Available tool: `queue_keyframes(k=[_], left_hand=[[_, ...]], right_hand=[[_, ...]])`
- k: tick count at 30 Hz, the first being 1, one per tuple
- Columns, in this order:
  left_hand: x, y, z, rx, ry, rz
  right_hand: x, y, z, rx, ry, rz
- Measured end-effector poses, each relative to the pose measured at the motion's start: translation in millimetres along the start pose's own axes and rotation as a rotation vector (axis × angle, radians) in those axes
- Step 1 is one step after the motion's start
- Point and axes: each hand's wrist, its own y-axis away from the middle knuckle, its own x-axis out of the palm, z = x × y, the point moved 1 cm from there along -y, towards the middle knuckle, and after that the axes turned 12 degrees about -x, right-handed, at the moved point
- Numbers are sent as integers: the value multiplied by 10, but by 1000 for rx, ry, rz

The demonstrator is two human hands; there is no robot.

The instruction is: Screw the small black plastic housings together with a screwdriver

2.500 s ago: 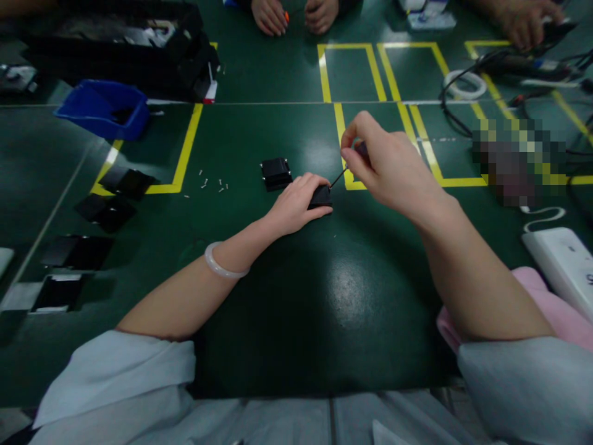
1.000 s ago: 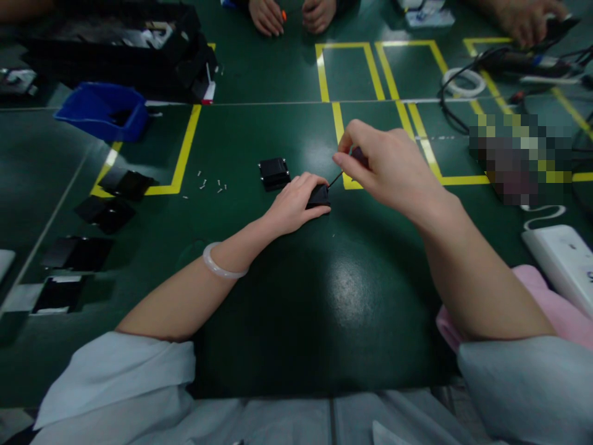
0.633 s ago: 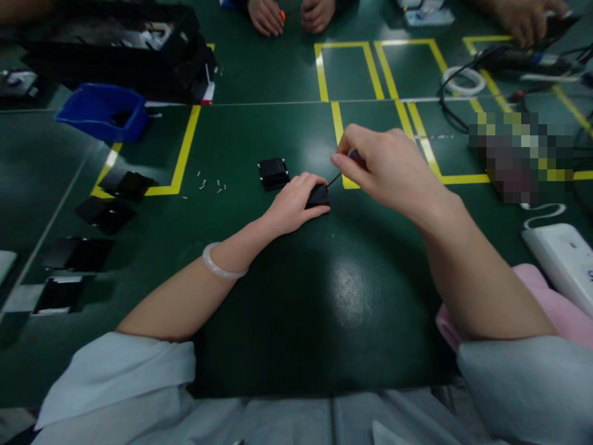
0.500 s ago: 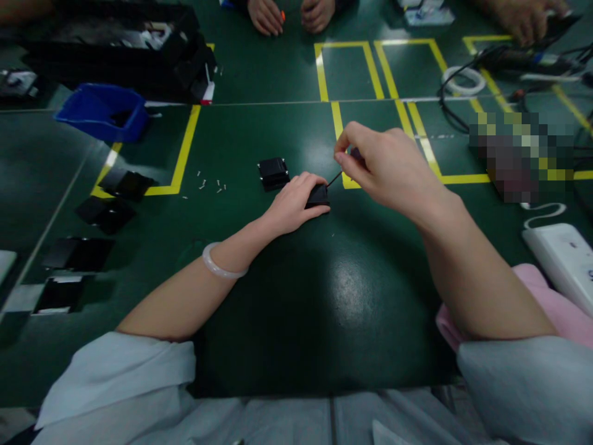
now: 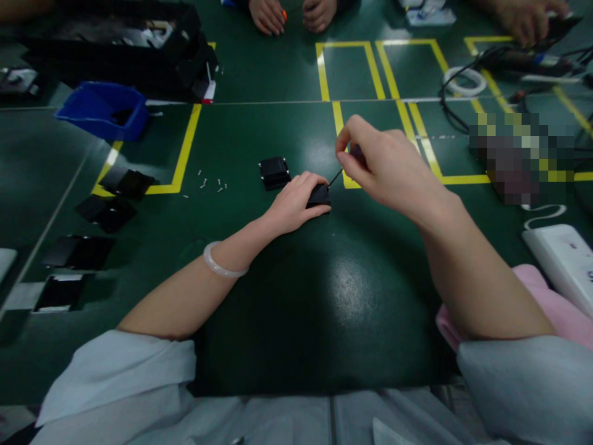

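My left hand (image 5: pixel 294 202) grips a small black box-like part (image 5: pixel 319 195) against the green table (image 5: pixel 278 321), thumb on the near side and fingers over the far side. In my right hand (image 5: pixel 377 157) is a screwdriver (image 5: pixel 336 177), pinched by its handle, which the fingers mostly hide. Its thin dark shaft slants down to the far right corner of the black part. Just beyond my left hand lies a second black part (image 5: pixel 274 172) with shiny screws at its corners. Several loose screws (image 5: pixel 204 183) are scattered to its left.
More black parts (image 5: pixel 78 252) lie along the left. Behind them are a blue bin (image 5: pixel 104 111) and a large black tray (image 5: pixel 115 49). A white power strip (image 5: pixel 563 253), pink cloth (image 5: pixel 532 296) and cables (image 5: pixel 463 80) occupy the right. Other people's hands (image 5: pixel 291 15) are across the table.
My right hand has shifted very slightly, its fingers a touch higher on the screwdriver. The black part and my left hand stay in place.
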Motion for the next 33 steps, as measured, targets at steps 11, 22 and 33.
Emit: queue_keyframes(k=[11, 22, 33], left_hand=[[1, -2, -7, -2, -12, 1], [-7, 1, -17, -3, -10, 1], [-11, 2, -16, -5, -8, 4]], right_hand=[[-16, -10, 12, 14, -29, 17], [-3, -4, 12, -13, -1, -7], [-11, -3, 18, -16, 8, 11]])
